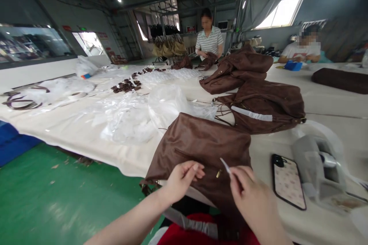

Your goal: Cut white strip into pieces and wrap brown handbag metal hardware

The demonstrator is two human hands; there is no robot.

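A brown leather-look bag (198,141) lies at the near table edge, with a zip line and a small gold zipper pull (219,173) on its upper side. My right hand (253,195) is over the bag's right part, thumb and fingers pinching a thin white strip (225,165) that points up and left. Above the bag's lower middle, my left hand (184,178) has its fingers curled and thumb pressed in; whatever it may hold is hidden. A strap wrapped in whitish covering (192,225) hangs below the bag in front of my lap.
To the right lie a phone (289,180) and a tape dispenser (324,164). More brown bags (267,99) are piled beyond. Clear plastic bags (129,115) and dark brown small pieces (126,85) spread leftward. Two people (209,40) work across the table.
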